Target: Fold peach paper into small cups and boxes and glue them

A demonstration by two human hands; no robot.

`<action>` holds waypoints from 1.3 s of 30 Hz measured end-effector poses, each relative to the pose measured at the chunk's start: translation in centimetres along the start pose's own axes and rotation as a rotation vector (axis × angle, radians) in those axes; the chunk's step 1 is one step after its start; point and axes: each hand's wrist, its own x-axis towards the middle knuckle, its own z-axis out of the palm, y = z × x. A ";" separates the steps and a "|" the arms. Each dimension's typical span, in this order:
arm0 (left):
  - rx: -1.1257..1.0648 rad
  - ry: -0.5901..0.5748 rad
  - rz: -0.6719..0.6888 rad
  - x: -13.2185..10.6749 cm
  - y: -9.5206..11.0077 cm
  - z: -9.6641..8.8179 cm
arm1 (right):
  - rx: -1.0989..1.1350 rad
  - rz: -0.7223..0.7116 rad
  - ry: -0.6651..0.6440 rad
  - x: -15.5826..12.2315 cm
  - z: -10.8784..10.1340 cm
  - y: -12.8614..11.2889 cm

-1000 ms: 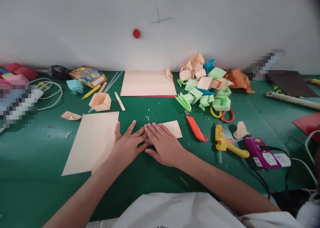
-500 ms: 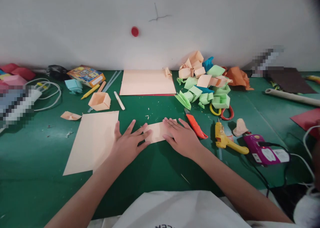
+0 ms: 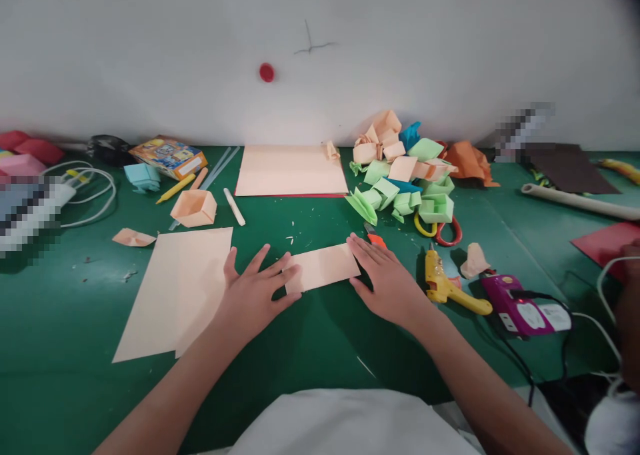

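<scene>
A narrow peach paper strip point(image 3: 325, 266) lies flat on the green table between my hands. My left hand point(image 3: 257, 288) rests over its left end with the fingers spread. At the strip's right end, the fingertips of my right hand point(image 3: 383, 275) touch the edge, fingers stretched out and thumb apart. Under my left hand and forearm lie larger peach paper sheets point(image 3: 175, 282). An orange utility knife point(image 3: 376, 240) sits just beyond my right hand, which covers most of its handle.
A pile of folded green and peach paper pieces point(image 3: 387, 192) stands at back right, near scissors point(image 3: 450, 232). A yellow glue gun point(image 3: 453, 292) and a purple power adapter point(image 3: 523, 305) lie right. Left are an open peach paper box point(image 3: 195, 208) and a white stick point(image 3: 234, 206).
My right hand has slid right along the strip to its end, uncovering more paper and hiding most of the knife. My left hand stays on the left end. The view has shifted slightly.
</scene>
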 end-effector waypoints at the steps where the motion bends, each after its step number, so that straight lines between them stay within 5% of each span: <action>1: -0.003 0.012 0.015 0.1 -0.1 0.0 | 0.022 0.005 0.002 -0.2 -0.1 -0.1; 9: 0.030 0.088 0.141 0.5 -0.1 0.0 | 0.124 0.071 -0.013 -0.4 0.7 -0.1; 14: 0.057 0.106 0.182 0.6 -0.1 0.1 | 0.062 -0.042 -0.041 0.2 0.5 0.4; 23: 0.052 -0.004 0.291 0.9 -0.4 -0.1 | 0.029 -0.016 0.020 0.8 1.1 1.0; 30: 0.002 -0.079 0.247 0.9 -0.5 -0.1 | 0.011 0.030 0.030 1.2 1.6 1.1; 39: -0.070 -0.029 0.149 1.1 -0.4 0.4 | 0.130 0.108 0.072 1.7 1.4 1.1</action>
